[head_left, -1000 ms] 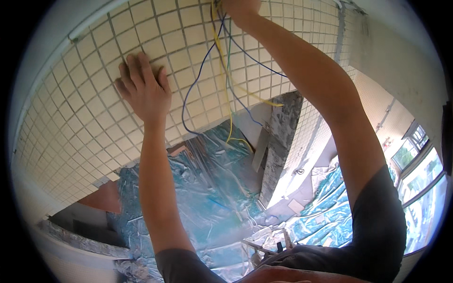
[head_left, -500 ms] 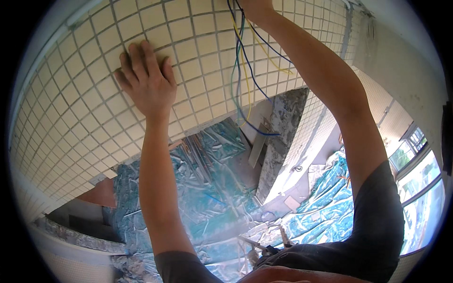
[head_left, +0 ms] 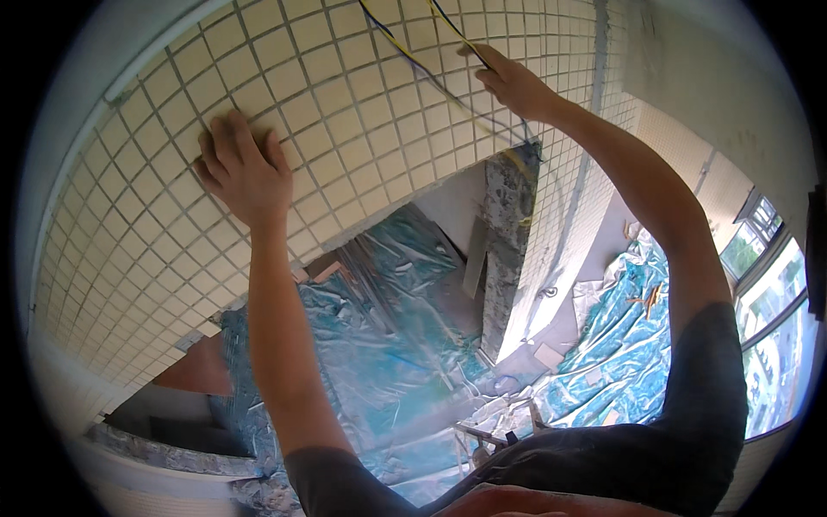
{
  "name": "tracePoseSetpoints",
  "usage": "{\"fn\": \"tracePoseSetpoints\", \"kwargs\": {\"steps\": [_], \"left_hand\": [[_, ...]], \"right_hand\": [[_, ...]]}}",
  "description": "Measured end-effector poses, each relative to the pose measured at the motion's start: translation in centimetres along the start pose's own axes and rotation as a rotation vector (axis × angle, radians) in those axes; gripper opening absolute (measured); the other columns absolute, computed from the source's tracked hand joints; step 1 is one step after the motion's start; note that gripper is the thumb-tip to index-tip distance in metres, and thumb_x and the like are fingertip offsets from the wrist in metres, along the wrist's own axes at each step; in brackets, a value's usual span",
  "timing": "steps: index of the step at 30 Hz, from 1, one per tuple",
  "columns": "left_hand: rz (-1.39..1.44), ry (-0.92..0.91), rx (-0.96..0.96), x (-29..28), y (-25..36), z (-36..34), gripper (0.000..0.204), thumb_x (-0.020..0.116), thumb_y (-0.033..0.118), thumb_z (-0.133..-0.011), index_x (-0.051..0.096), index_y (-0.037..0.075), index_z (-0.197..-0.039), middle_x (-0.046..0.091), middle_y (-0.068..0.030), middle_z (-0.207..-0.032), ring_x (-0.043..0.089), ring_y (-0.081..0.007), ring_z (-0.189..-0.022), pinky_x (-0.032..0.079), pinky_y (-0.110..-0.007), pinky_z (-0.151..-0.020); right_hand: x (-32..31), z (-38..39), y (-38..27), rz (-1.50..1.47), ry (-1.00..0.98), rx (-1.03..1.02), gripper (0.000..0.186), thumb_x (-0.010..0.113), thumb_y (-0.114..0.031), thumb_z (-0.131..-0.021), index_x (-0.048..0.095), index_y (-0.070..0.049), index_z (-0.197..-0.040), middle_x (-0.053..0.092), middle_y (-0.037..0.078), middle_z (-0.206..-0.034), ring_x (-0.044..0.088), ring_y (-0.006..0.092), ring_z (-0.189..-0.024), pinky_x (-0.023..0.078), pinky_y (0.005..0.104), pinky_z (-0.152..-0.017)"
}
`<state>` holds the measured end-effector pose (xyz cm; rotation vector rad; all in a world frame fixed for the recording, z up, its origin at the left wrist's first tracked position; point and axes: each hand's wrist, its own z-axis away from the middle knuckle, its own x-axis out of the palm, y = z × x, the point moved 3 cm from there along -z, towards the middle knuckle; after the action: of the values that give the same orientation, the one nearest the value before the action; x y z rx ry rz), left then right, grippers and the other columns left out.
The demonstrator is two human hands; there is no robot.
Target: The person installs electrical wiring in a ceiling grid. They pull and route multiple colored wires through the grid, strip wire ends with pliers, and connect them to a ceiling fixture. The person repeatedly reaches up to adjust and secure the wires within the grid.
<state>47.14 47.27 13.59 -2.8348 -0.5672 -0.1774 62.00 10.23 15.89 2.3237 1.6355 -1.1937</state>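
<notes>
My left hand [head_left: 245, 177] rests with its fingers apart against a wall of cream square tiles [head_left: 345, 164]. Farther right, my right hand [head_left: 514, 86] has its fingers closed around electrical wires [head_left: 452, 28], blue and yellow, that come down from the top edge. Another length of blue and yellow wire [head_left: 413, 65] slants across the tiles from the upper left towards the tiled corner below my right hand. Its lower end is blurred, and I cannot tell whether it joins the held wires.
Below the wall's lower edge, crumpled teal plastic sheeting [head_left: 379, 379] covers the floor, with long strips [head_left: 366, 280] on it. A rough, broken pillar face [head_left: 508, 233] stands beside a tiled side. Windows [head_left: 775, 345] are at the right. Part of a frame [head_left: 482, 438] shows near my body.
My right hand has come down into fuller view from the top edge. The wires that hung loose past the wall's lower edge now slant across the tiles. My left hand stays on the wall.
</notes>
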Motion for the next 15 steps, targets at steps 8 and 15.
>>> {"fn": "tracePoseSetpoints", "kwargs": {"steps": [8,15], "left_hand": [[-0.022,-0.021,0.006,-0.1,0.4,0.3,0.058,0.048,0.047,-0.107,0.043,0.012,-0.153,0.042,-0.0146,-0.153,0.043,-0.0376,-0.138,0.035,-0.059,-0.111],[-0.003,-0.031,-0.003,-0.5,0.3,0.0,0.055,0.049,0.046,-0.106,0.048,0.014,-0.15,0.045,-0.0133,-0.151,0.043,-0.037,-0.138,0.035,-0.059,-0.112]], "right_hand": [[-2.5,6.8,2.1,0.221,0.114,0.068,0.042,0.053,-0.023,-0.106,0.046,-0.012,-0.146,0.07,0.024,-0.1,0.068,0.0439,-0.093,0.051,0.0496,-0.079],[-2.5,11.1,1.5,-0.111,0.086,0.081,0.038,0.05,-0.02,-0.109,0.052,-0.009,-0.146,0.063,0.009,-0.09,0.059,0.0223,-0.081,0.049,0.0345,-0.079]]}}
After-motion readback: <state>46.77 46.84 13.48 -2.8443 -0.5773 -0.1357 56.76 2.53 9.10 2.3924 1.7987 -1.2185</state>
